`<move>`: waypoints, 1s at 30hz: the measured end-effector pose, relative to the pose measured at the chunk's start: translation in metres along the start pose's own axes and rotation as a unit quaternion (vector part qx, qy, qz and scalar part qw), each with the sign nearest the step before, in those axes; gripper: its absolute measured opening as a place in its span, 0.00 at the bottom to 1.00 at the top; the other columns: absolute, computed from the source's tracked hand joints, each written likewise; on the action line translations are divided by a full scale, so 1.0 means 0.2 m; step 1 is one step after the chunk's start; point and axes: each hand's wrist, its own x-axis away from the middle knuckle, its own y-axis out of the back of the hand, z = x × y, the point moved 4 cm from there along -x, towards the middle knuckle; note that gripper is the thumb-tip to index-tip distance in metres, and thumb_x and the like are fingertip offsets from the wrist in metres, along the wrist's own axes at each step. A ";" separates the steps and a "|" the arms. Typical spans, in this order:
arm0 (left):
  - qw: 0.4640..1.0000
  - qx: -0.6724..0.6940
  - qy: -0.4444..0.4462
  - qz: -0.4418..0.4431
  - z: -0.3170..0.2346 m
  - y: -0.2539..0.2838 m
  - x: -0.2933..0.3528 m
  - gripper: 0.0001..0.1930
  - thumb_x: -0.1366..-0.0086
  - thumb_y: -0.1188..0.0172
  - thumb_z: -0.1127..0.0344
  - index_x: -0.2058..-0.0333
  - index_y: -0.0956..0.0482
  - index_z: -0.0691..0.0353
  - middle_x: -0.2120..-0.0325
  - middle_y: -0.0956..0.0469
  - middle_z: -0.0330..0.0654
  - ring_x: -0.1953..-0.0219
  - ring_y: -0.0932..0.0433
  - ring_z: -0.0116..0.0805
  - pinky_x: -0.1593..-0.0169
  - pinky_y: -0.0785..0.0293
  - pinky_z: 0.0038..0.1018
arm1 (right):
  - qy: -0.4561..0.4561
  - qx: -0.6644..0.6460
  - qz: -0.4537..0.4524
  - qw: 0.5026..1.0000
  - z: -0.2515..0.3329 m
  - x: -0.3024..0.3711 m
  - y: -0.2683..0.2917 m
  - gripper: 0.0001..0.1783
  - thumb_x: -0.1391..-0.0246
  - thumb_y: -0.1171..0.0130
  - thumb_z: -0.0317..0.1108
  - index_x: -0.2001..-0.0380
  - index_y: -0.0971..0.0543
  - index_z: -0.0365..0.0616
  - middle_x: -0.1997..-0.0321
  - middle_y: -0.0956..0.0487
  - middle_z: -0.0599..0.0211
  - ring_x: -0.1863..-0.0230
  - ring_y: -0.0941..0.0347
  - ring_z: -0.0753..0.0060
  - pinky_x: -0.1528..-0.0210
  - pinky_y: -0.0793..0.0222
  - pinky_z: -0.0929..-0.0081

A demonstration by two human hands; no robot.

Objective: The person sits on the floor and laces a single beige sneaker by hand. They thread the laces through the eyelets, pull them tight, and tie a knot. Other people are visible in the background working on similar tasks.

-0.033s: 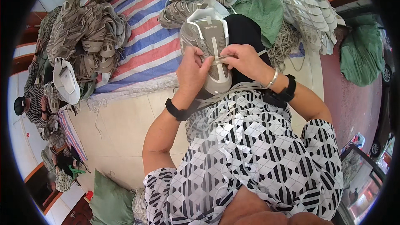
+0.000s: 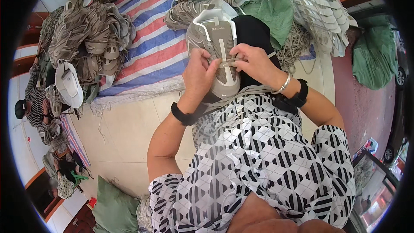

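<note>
Grey mesh sports shoe upper [image 2: 217, 47] rests on the lap, left hand [image 2: 199, 75] and right hand [image 2: 254, 62] pinching its pale lace [image 2: 227, 62]; lacing seemingly half done, heaps of grey uppers [image 2: 86, 34] waiting.

Pale tiled floor [image 2: 125, 133], daylit, left of and below the hands. Striped tarp [image 2: 151, 47] up-left of them; green cloth [image 2: 276, 4] just beyond; dark red flooring [image 2: 362, 108] to their right.

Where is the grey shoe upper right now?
In the head view, upper centre: the grey shoe upper rests on the person's lap, pinched between the left hand and right hand.
</note>
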 end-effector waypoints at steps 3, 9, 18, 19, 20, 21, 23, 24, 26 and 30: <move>0.998 0.043 -0.033 0.015 0.03 0.01 -0.01 0.15 0.42 0.37 0.64 0.62 0.33 0.59 0.82 0.32 0.35 0.80 0.32 0.30 0.73 0.34 0.28 | 0.038 0.048 -0.036 0.997 -0.02 0.02 0.02 0.06 0.50 0.41 0.27 0.71 0.24 0.34 0.75 0.22 0.61 0.77 0.24 0.75 0.73 0.29 0.76; 0.995 0.076 -0.025 0.051 0.06 0.01 0.00 0.15 0.42 0.38 0.66 0.60 0.34 0.59 0.81 0.33 0.36 0.79 0.32 0.29 0.72 0.34 0.26 | -0.019 0.021 -0.052 0.998 -0.03 0.04 -0.01 0.05 0.49 0.41 0.27 0.71 0.23 0.35 0.75 0.22 0.65 0.77 0.25 0.78 0.74 0.30 0.79; 0.996 0.066 -0.031 0.052 0.03 0.01 0.02 0.14 0.41 0.38 0.72 0.61 0.34 0.62 0.79 0.35 0.33 0.76 0.37 0.20 0.73 0.38 0.17 | -0.085 -0.009 -0.010 0.996 0.01 0.05 0.03 0.07 0.49 0.41 0.29 0.71 0.21 0.34 0.77 0.21 0.60 0.78 0.23 0.72 0.74 0.29 0.76; 0.996 0.069 -0.032 0.050 0.03 0.01 0.02 0.14 0.42 0.38 0.71 0.61 0.34 0.62 0.79 0.35 0.33 0.77 0.37 0.21 0.73 0.38 0.18 | -0.101 -0.020 -0.005 0.995 0.01 0.05 0.03 0.07 0.49 0.41 0.29 0.71 0.21 0.34 0.77 0.21 0.59 0.78 0.23 0.70 0.74 0.28 0.75; 0.996 0.072 -0.034 0.049 0.03 0.02 0.02 0.14 0.42 0.37 0.70 0.62 0.34 0.62 0.79 0.35 0.33 0.77 0.37 0.21 0.73 0.38 0.18 | -0.011 0.039 -0.030 0.999 0.03 0.05 0.04 0.07 0.48 0.42 0.28 0.70 0.21 0.35 0.77 0.21 0.57 0.78 0.23 0.68 0.73 0.28 0.74; 0.995 0.076 -0.035 0.048 0.03 0.02 0.02 0.14 0.42 0.37 0.69 0.62 0.34 0.62 0.79 0.35 0.33 0.77 0.36 0.22 0.73 0.37 0.19 | 0.079 0.097 -0.054 0.991 0.04 0.04 0.04 0.06 0.48 0.43 0.28 0.68 0.21 0.36 0.77 0.21 0.56 0.78 0.23 0.65 0.72 0.27 0.73; 0.996 0.069 -0.023 0.053 0.02 0.02 0.00 0.15 0.43 0.36 0.66 0.62 0.33 0.60 0.80 0.32 0.35 0.78 0.33 0.27 0.72 0.35 0.24 | 0.155 0.154 -0.058 0.974 0.05 0.06 0.03 0.07 0.47 0.45 0.27 0.65 0.21 0.37 0.76 0.21 0.56 0.77 0.22 0.66 0.71 0.27 0.74; 0.996 0.065 -0.018 0.054 0.02 0.02 -0.01 0.16 0.44 0.36 0.64 0.62 0.33 0.59 0.81 0.31 0.36 0.79 0.31 0.29 0.72 0.33 0.26 | 0.145 0.154 -0.040 0.977 0.06 0.06 0.03 0.08 0.46 0.46 0.26 0.63 0.21 0.38 0.75 0.20 0.57 0.76 0.22 0.69 0.71 0.26 0.76; 0.998 0.047 -0.015 0.039 0.01 0.02 0.00 0.16 0.44 0.35 0.63 0.63 0.33 0.59 0.81 0.31 0.36 0.79 0.30 0.29 0.72 0.33 0.26 | 0.106 0.145 -0.013 0.984 0.07 0.05 0.02 0.07 0.45 0.46 0.25 0.63 0.22 0.39 0.73 0.20 0.58 0.74 0.21 0.73 0.71 0.26 0.78; 1.000 0.013 0.004 0.025 0.00 0.02 0.00 0.16 0.45 0.35 0.61 0.64 0.32 0.59 0.81 0.31 0.36 0.79 0.30 0.29 0.72 0.33 0.26 | 0.066 0.160 -0.007 0.985 0.04 0.04 0.01 0.03 0.45 0.45 0.26 0.69 0.25 0.38 0.73 0.20 0.59 0.73 0.20 0.71 0.71 0.26 0.76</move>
